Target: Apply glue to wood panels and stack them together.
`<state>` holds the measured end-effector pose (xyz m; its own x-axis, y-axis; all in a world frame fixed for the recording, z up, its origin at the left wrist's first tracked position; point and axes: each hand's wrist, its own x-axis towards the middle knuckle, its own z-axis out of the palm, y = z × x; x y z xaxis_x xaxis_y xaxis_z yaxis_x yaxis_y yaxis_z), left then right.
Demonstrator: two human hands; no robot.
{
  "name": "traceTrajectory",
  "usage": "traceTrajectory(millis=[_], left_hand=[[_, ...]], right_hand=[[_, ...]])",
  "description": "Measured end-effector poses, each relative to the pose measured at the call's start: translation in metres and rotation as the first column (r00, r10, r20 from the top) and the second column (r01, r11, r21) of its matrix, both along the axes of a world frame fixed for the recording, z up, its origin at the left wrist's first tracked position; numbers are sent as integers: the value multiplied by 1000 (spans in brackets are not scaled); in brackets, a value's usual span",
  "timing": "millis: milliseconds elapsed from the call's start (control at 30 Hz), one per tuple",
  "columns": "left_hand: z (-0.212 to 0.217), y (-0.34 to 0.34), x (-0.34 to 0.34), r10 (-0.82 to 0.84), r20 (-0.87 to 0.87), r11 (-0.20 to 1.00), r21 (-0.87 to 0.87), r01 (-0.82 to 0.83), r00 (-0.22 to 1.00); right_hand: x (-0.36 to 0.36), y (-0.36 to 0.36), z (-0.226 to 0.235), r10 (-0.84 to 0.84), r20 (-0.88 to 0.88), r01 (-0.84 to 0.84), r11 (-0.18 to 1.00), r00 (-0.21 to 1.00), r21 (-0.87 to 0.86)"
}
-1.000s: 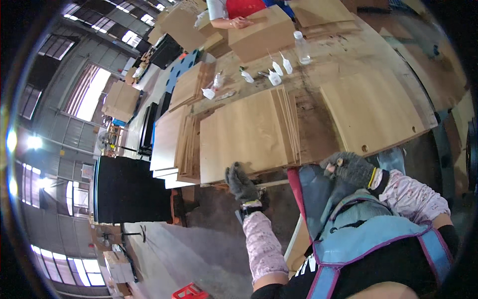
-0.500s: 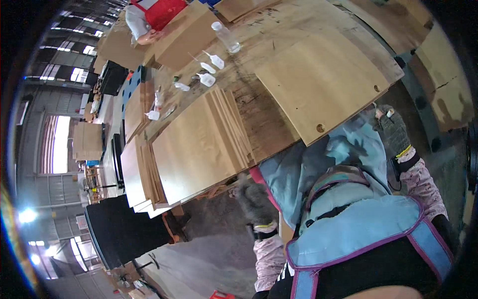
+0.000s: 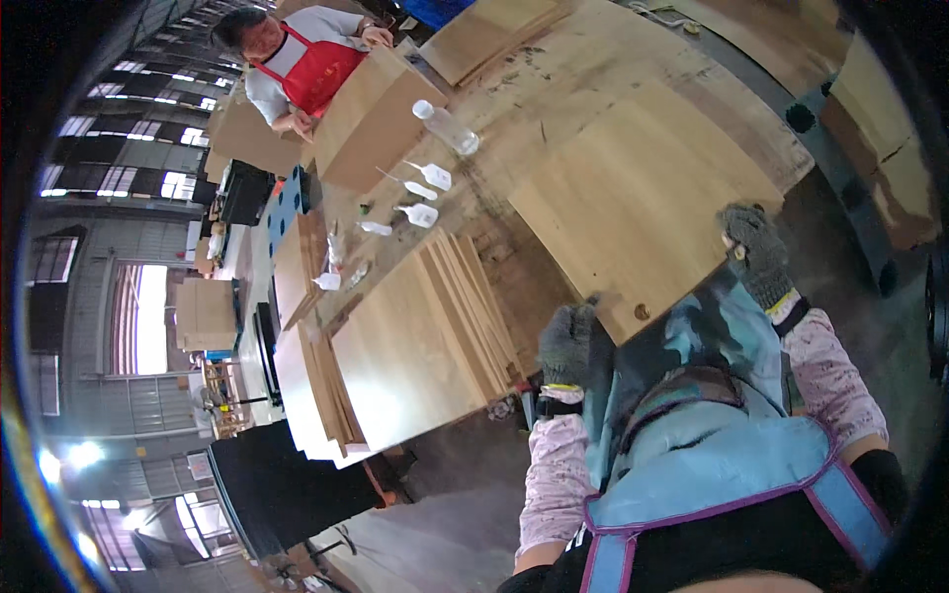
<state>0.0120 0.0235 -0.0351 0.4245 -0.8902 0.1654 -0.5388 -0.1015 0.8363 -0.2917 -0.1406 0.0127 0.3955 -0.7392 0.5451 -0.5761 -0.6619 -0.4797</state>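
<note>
Gloved Hands Meet the Edges of a Pale Board

A broad wooden worktable [image 3: 603,54] fills the middle of a workshop, with a person in a red apron [image 3: 321,74] on its far side, hands at a large cardboard box [image 3: 366,124]. A pale wooden board [image 3: 652,208] lies flat on the table's near right part, to the right of a stack of leaning panels [image 3: 405,346]. Both of the worker's forearms, in pink patterned sleeves, reach forward from the near side, set apart around a light blue apron [image 3: 712,465]. The left hand [image 3: 568,346], in a grey glove, stands at the board's left edge by its near corner, fingers pointing away and bent at the wood. The right hand [image 3: 756,252], gloved alike, is turned inward at the right end of the near edge, thumb side toward the board. Whether either hand pinches the board or only rests against it cannot be told, as the fingers' undersides are hidden. Farther left stand a clear bottle [image 3: 450,128] and small white squeeze bottles [image 3: 420,214]. A round hole [image 3: 642,312] marks the board's near corner.
</note>
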Motion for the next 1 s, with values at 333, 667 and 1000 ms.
traceTrajectory(millis=[333,667,1000], left_hand=[[52,-179,115,247,395,926,174,-336,885],[47,-180,68,102,773,990,-19,-138,626],[17,-299,-3,-193,979,981,193,-3,65]], right_hand=[[-3,-6,9,75,22,-74,997,997,-25],[-16,-12,-1,127,144,-149,976,981,157],[-20,-19,6,225,176,-232,972,958,24]])
